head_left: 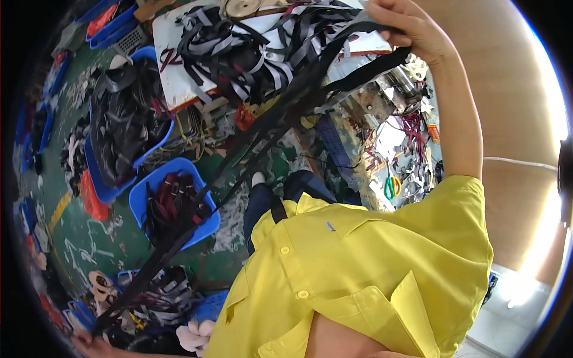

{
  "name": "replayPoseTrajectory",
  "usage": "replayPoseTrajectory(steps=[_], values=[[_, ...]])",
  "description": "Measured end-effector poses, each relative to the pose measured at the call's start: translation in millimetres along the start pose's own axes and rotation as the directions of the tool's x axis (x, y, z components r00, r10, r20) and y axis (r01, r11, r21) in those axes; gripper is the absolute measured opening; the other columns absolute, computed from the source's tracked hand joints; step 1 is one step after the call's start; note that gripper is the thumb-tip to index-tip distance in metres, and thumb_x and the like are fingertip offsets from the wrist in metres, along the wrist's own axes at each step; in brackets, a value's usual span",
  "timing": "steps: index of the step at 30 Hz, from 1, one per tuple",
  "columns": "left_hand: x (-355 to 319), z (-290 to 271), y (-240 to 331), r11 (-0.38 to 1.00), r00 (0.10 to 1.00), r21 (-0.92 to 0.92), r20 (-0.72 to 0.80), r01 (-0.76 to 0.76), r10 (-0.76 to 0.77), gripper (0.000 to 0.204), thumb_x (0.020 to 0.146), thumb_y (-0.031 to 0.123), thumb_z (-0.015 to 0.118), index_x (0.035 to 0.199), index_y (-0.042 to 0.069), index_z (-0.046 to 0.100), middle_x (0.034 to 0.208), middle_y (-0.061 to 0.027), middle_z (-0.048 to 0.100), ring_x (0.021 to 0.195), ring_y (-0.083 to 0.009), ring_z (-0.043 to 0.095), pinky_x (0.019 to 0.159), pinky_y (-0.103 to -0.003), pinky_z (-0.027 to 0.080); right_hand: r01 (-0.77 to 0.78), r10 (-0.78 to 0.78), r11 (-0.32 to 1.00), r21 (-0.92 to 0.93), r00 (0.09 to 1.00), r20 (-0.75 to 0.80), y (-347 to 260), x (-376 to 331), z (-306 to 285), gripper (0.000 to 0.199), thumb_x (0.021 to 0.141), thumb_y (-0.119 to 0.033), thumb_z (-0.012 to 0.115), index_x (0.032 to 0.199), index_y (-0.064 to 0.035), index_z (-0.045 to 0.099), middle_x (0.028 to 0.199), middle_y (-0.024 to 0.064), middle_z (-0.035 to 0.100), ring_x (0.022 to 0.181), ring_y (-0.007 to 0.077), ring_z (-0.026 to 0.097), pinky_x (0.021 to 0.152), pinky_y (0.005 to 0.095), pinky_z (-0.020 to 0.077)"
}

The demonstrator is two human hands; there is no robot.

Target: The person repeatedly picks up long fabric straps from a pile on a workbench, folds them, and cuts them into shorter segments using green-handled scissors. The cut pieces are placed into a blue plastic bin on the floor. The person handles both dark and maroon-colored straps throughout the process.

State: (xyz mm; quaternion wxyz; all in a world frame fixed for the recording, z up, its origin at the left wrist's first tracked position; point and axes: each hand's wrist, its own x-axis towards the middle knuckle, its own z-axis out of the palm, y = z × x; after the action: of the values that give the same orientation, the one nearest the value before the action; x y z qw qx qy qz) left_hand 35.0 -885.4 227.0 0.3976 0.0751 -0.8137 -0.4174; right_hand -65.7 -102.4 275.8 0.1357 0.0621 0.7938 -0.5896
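A long bundle of black fabric straps (286, 107) stretches slantwise across the view between my two hands. At the upper right, my right hand (409, 27) is closed on one end, and a loop of strap hangs below its fingers. My left hand (92, 346), far down at the lower left and partly cut off by the rim, grips the other end; its fingers show only in part. Under the bundle's upper part, a heap of black, grey and dark red straps (239, 53) covers much of a white tabletop (170, 77).
Left of my legs, a blue bin (138, 206) holds dark red and black straps, beside a larger blue bin (95, 170) of black pieces. Green-and-yellow-handled scissors (392, 187) lie on the cluttered bench to the right. Scraps litter the green floor (113, 244).
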Motion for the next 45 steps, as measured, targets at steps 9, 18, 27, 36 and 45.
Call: replayPoseTrajectory(steps=[9,18,27,36,45], values=[[-128.5,317.5,187.8,0.727,0.387,-0.569,0.814,0.385,0.433,0.062,0.087,0.047,0.051,0.115,-0.008,0.054,0.12,-0.0191,0.056,0.116,-0.0251,0.05,0.1,-0.037,0.033,0.16,-0.124,0.98,-0.117,0.956,0.267,-39.5,-30.2,89.9,0.018,0.088,-0.023,0.059,0.087,-0.0053,0.06,0.065,-0.0036,0.055,0.049,0.0006,0.043,0.041,0.0163,0.0288],[-146.3,387.2,296.9,0.625,-0.206,-0.274,0.784,0.731,0.585,0.04,0.09,0.032,0.054,0.105,-0.005,0.057,0.086,-0.0093,0.065,0.067,-0.0116,0.06,0.059,-0.023,0.046,0.409,-0.355,0.892,-0.195,0.898,0.259,-22.7,-33.9,92.9,0.028,0.082,-0.034,0.064,0.075,-0.0071,0.062,0.058,-0.0068,0.049,0.049,0.0026,0.038,0.045,0.0198,0.0271],[-165.4,392.0,321.5,0.755,-0.332,-0.064,0.871,0.652,0.361,0.028,0.088,0.018,0.057,0.103,-0.005,0.058,0.079,-0.0119,0.067,0.059,-0.0132,0.059,0.059,-0.023,0.046,0.634,-0.71,0.644,-0.428,0.703,-0.028,24.0,-58.9,86.0,0.008,0.08,-0.011,0.065,0.076,-0.0044,0.063,0.062,0.0034,0.058,0.056,0.0115,0.055,0.054,0.0245,0.044],[-216.9,408.6,312.5,0.169,-0.31,0.266,0.883,0.949,0.352,0.042,0.098,0.03,0.034,0.116,-0.004,0.05,0.106,-0.0132,0.061,0.096,-0.0243,0.062,0.086,-0.036,0.049,0.311,-0.975,0.048,-0.949,0.222,0.023,78.5,-63.6,91.5,0.015,0.056,-0.017,0.062,0.068,-0.0092,0.059,0.084,-0.0003,0.058,0.089,0.0184,0.056,0.073,0.0321,0.0447],[-237.3,436.4,303.8,0.24,-0.34,0.279,0.899,0.93,0.275,0.028,0.094,0.014,0.043,0.111,-0.005,0.055,0.102,-0.008,0.062,0.094,-0.0136,0.059,0.082,-0.027,0.046,0.314,-0.918,0.318,-0.895,0.339,-0.207,122.1,-71.8,101.8,0.014,0.066,-0.011,0.064,0.079,-0.0072,0.06,0.086,0.0047,0.057,0.081,0.021,0.056,0.07,0.0329,0.0472]])
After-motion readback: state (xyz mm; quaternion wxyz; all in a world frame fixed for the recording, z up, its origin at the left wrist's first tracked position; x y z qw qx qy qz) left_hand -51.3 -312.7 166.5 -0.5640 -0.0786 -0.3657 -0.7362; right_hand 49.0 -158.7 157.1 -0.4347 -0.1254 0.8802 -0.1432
